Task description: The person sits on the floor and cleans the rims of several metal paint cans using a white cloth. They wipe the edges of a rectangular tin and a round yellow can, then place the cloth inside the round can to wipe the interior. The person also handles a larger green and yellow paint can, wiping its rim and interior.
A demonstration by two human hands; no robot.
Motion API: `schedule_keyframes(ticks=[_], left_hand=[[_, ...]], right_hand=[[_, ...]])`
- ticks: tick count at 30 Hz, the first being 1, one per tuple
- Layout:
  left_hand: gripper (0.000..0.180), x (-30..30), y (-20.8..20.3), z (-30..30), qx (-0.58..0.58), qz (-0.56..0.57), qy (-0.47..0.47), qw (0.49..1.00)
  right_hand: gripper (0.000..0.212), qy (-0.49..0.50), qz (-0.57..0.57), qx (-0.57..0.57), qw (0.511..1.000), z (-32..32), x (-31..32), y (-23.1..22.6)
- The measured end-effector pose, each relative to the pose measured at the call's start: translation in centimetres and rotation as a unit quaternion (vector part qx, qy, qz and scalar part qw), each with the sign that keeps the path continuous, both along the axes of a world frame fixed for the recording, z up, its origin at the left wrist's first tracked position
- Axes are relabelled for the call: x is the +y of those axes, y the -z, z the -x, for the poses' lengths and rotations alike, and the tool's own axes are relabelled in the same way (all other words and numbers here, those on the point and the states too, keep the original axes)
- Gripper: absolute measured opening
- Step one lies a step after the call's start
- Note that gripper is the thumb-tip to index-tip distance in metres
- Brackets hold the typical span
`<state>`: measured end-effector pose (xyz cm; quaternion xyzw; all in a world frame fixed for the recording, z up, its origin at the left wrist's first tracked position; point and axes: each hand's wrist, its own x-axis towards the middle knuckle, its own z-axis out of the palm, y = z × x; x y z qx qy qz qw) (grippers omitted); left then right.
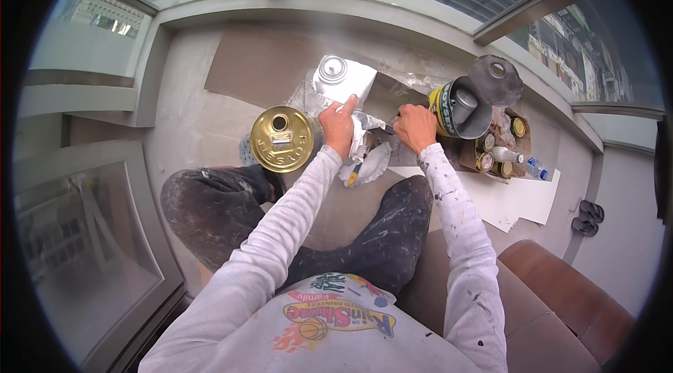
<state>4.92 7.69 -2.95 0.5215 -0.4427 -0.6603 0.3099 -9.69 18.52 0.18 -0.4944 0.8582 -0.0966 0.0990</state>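
Observation:
My left hand (338, 127) is closed at the edge of a crumpled white wrap (358, 139), its index finger reaching up toward a white rectangular can (359, 77). My right hand (415, 127) is closed round a thin tool (388, 128) that points left toward the wrap. It resembles a putty knife, but my fingers cover most of it. Below, a paintbrush with a yellow handle (352, 175) lies against a white crumpled sheet (374, 163). A large gold-topped tin (282, 138) stands just left of my left hand.
A yellow-and-black bucket (442, 110) holds a grey can, with a round grey lid (495, 80) beside it. Farther right, a cardboard box (468, 156) holds jars and bottles. Brown sheeting (245, 68) covers the floor below the windows. Slippers (589, 218) lie at right.

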Motion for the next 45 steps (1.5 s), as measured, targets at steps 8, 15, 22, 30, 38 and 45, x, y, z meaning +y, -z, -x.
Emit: schedule_keyframes(ticks=[8, 15, 22, 30, 38, 45], left_hand=[[0.033, 0.2, -1.9, -2.2, -0.109, 0.029, 0.025, 0.993], [0.031, -5.0, -9.7, -8.0, -0.185, 0.196, 0.067, 0.961], [0.033, -8.7, -9.9, -14.5, -0.393, 0.323, 0.299, 0.807], [0.038, -3.1, -5.0, -16.3, -0.434, 0.378, 0.389, 0.719], [0.032, -2.5, -4.4, -16.0, -0.44, 0.361, 0.395, 0.721], [0.072, -0.3, -7.0, -14.9, -0.458, 0.345, 0.45, 0.685]], right_hand=[[0.014, 0.016, -0.032, 0.045, 0.998, 0.3, -1.8, 0.0], [0.015, 0.026, 0.024, 0.028, 0.999, 1.7, -2.6, 0.8], [0.018, 0.014, 0.039, -0.017, 0.999, 0.6, -2.7, -0.4], [0.018, 0.03, 0.001, 0.017, 0.999, 0.5, -2.0, -0.4], [0.019, 0.036, 0.016, -0.02, 0.999, 1.0, -1.2, -2.1], [0.025, 0.089, 0.025, -0.043, 0.995, 3.5, 1.6, -16.6]])
